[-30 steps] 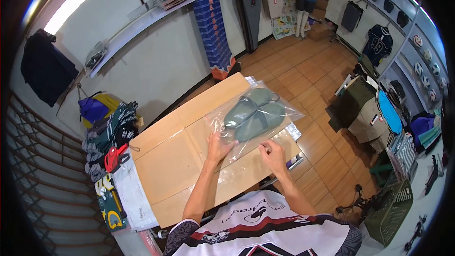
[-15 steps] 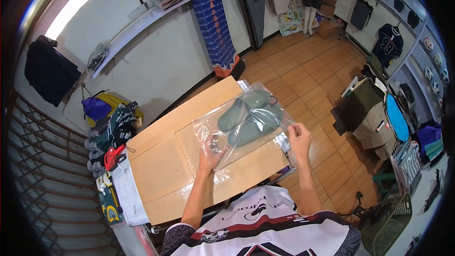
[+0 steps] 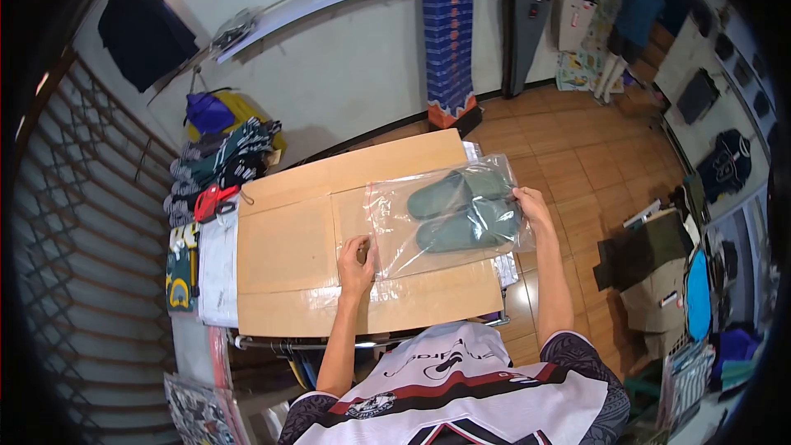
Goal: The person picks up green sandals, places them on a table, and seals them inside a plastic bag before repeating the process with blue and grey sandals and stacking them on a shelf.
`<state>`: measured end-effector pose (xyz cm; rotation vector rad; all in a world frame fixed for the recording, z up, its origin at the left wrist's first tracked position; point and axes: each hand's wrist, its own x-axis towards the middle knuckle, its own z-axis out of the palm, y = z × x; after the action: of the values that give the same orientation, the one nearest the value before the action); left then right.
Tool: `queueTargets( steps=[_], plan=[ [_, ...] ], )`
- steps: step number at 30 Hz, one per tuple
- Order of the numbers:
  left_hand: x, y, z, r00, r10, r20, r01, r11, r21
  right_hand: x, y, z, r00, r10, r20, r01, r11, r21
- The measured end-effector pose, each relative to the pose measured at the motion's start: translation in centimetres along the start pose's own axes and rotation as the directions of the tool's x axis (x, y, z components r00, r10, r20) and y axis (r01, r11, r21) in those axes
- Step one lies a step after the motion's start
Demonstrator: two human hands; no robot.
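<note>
A pair of green slide sandals (image 3: 449,231) lies inside a clear plastic bag (image 3: 395,255) on a cardboard-covered table (image 3: 284,247). The soles point left and the straps are toward the right. My right hand (image 3: 534,206) is closed on the bag's right end, beside the straps. At the bag's left edge, my left hand (image 3: 356,265) is closed with curled fingers, seemingly pinching the plastic; the fingertips are partly hidden.
Left of the cardboard lie a red tool (image 3: 216,202), white packages (image 3: 218,268) and folded clothes (image 3: 239,156). A metal folding gate (image 3: 91,255) stands farther left. A blue pillar (image 3: 450,41) rises behind the table. Stacked clothes (image 3: 651,264) sit at right.
The bag with the sandals has gone from tilted and lifted to lying flatter on the cardboard. My right hand has moved onto its right end, my left to its left edge. The view has shifted.
</note>
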<state>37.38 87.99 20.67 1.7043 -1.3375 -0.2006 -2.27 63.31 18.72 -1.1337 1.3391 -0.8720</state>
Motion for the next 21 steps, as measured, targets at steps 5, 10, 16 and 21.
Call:
queueTargets(
  steps=[5, 10, 16, 21],
  plan=[
    [0.1, 0.4, -0.1, 0.999, -0.024, -0.033, 0.023, 0.999, -0.035, 0.9, 1.2, -0.5, 0.994, -0.106, -0.040, 0.107, 0.994, 0.035],
    [0.2, 0.1, 0.3, 0.997, -0.032, -0.063, 0.030, 0.999, -0.033, 1.6, -0.1, -5.8, 0.986, -0.126, -0.111, 0.142, 0.979, 0.148],
    [0.5, 0.3, 0.2, 0.997, -0.041, -0.069, 0.038, 0.998, -0.045, -1.1, -6.5, -15.8, 0.928, -0.267, -0.259, 0.298, 0.951, 0.086],
    [0.6, 0.9, 0.1, 0.997, -0.051, -0.057, 0.049, 0.998, -0.045, -4.9, -12.9, -23.4, 0.787, -0.506, -0.354, 0.468, 0.862, -0.194]
  ],
)
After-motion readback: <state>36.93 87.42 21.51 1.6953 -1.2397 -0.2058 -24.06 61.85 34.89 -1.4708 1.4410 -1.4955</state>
